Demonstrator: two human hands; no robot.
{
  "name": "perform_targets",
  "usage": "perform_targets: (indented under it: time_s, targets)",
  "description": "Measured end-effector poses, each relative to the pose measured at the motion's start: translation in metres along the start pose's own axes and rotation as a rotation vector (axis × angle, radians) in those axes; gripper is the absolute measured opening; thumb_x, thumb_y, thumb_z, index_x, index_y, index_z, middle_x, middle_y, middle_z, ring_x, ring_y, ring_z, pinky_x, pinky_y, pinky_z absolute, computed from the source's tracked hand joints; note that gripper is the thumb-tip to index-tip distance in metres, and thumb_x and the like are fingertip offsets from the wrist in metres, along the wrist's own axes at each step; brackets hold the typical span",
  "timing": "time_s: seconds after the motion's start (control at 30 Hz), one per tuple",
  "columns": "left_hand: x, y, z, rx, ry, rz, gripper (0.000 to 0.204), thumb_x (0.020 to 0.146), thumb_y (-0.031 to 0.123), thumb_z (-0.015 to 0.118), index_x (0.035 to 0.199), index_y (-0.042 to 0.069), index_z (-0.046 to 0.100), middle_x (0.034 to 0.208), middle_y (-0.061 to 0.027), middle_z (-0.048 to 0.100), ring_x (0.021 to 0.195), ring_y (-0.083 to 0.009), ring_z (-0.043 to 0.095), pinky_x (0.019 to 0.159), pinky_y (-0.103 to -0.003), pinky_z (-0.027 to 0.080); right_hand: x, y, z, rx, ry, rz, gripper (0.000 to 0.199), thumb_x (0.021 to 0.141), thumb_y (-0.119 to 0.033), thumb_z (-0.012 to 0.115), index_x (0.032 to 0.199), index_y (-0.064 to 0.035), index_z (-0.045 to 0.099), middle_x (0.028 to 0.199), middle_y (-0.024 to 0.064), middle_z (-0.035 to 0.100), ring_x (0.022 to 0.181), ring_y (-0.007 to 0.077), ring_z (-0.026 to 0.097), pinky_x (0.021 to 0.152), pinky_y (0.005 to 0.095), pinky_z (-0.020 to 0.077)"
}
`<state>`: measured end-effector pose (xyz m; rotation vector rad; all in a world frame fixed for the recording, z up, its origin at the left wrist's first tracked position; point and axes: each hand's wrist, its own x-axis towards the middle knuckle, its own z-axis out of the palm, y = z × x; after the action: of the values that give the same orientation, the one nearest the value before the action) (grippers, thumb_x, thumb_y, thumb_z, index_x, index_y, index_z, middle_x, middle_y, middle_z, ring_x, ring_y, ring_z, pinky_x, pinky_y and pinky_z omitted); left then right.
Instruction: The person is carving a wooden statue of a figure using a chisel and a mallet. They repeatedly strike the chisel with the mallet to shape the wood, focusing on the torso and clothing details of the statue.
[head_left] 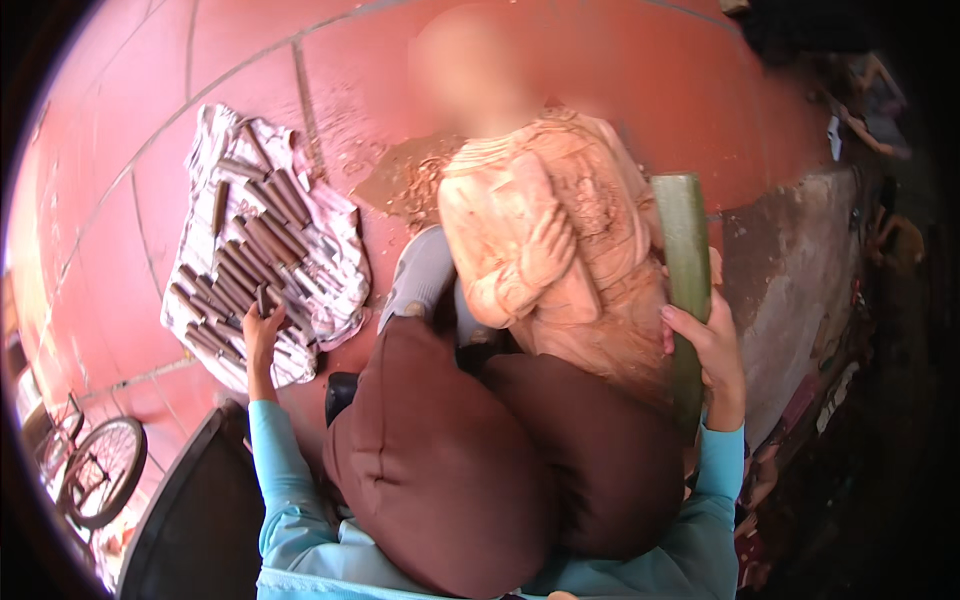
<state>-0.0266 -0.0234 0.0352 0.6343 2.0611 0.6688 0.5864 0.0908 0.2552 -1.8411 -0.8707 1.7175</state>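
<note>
My left hand (262, 335) reaches down at the near edge of a striped cloth, its fingers pinched around a dark chisel (263, 298). Many more carving chisels (268, 240) lie in rows on that cloth (345, 245). In my right hand (712, 345) is a long, thick green club (683, 235), held upright with its lower end beside my knee. Between my arms, in front of my knees, lies a carved wooden figure (540, 240) with a hand laid over a long block on its chest. Its head is blurred.
Wood chips (425, 190) are scattered on the red tiled floor (330, 50) beside the figure. A grey stone-like block (800, 290) stands at the right. At the lower left are a bicycle wheel (103, 470) and a dark curved panel (195, 510). Dim clutter fills the far right.
</note>
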Motion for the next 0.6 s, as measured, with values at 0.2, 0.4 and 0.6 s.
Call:
perform_targets:
  time_s: [0.2, 0.4, 0.6]
  targets:
    - [0.006, 0.033, 0.029, -0.042, 0.019, -0.216, 0.049, 0.092, 0.049, 0.055, 0.102, 0.001, 0.056, 0.081, -0.0103, 0.061, 0.064, -0.017, 0.062, 0.046, -0.025, 0.039, -0.007, -0.002, 0.003, -0.084, 0.087, -0.041, 0.052, 0.086, -0.008, 0.06, 0.132, 0.0052, 0.04, 0.068, 0.0036, 0.049, 0.054, 0.0094, 0.047, 0.048, 0.022, 0.0411]
    - [-0.008, 0.099, 0.029, -1.068, -0.142, -0.185, 0.036, 0.1, 0.04, 0.043, 0.11, 0.006, 0.051, 0.071, 0.0008, 0.043, 0.055, -0.0061, 0.037, 0.04, -0.016, 0.028, -0.003, -0.005, 0.003, -0.08, 0.096, -0.045, 0.054, 0.086, -0.008, 0.06, 0.134, 0.0047, 0.038, 0.068, 0.0035, 0.047, 0.053, 0.0084, 0.045, 0.047, 0.0211, 0.0407]
    - [-0.021, 0.206, 0.052, -1.446, -0.416, 0.013, 0.041, 0.101, 0.037, 0.042, 0.121, 0.002, 0.048, 0.071, 0.0008, 0.037, 0.057, -0.0069, 0.032, 0.041, -0.016, 0.028, -0.006, -0.007, 0.006, -0.094, 0.094, -0.057, 0.053, 0.086, -0.008, 0.06, 0.133, 0.005, 0.039, 0.067, 0.0037, 0.048, 0.052, 0.0097, 0.046, 0.047, 0.0225, 0.041]
